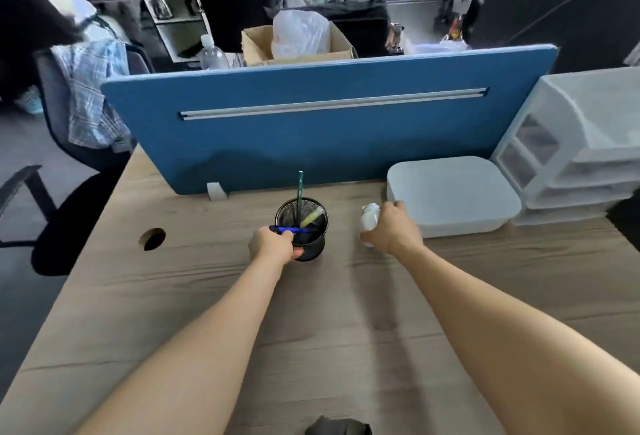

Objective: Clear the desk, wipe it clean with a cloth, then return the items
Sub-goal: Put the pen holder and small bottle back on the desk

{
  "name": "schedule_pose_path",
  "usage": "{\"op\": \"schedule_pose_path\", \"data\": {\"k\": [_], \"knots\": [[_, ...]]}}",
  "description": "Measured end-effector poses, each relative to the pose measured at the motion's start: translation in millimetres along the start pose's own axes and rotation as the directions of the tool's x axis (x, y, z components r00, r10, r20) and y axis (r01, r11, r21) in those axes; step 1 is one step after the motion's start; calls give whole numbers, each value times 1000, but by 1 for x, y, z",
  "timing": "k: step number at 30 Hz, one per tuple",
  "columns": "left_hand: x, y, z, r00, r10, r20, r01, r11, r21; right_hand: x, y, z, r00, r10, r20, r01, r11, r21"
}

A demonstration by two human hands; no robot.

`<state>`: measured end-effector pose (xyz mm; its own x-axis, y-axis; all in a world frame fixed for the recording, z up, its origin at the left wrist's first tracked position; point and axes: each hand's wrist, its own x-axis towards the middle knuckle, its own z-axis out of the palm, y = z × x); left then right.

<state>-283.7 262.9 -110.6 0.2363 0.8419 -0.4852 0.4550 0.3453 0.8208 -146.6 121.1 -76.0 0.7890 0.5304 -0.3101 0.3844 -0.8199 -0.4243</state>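
Observation:
A black mesh pen holder [304,227] stands on the wooden desk [207,296] near the blue partition. A green pencil [299,192] and a yellow highlighter [312,217] stick out of it. My left hand [273,246] grips the holder's near side, with a blue pen [289,229] lying across the rim under the fingers. My right hand [391,228] is closed around a small white object [370,216], just left of a flat white lidded box [453,192]. A dark cloth [337,427] shows at the desk's near edge.
A blue partition [329,123] closes the desk's far side. A translucent drawer unit [575,144] stands at the right. A round cable hole [152,238] is at the left. Office chairs and a seated person are off the desk's left.

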Motion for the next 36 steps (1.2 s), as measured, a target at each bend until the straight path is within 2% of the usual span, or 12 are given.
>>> {"op": "schedule_pose_path", "data": {"k": [12,21,27,30,36], "knots": [[59,29,92,996,-84,-3,84,996,-42,116,1,7,992,-114,57,124,970,-209],[69,33,118,988,-150,-30,146,982,-117,140,4,21,976,-215,39,215,910,-355],[67,37,129,985,-174,15,172,953,-248,145,5,25,953,-287,92,296,838,-458],[63,37,130,982,-187,27,185,927,-326,146,9,22,950,-284,130,312,842,-440],[58,38,127,987,-161,20,159,935,-318,147,15,12,926,-352,134,370,784,-499]]}}
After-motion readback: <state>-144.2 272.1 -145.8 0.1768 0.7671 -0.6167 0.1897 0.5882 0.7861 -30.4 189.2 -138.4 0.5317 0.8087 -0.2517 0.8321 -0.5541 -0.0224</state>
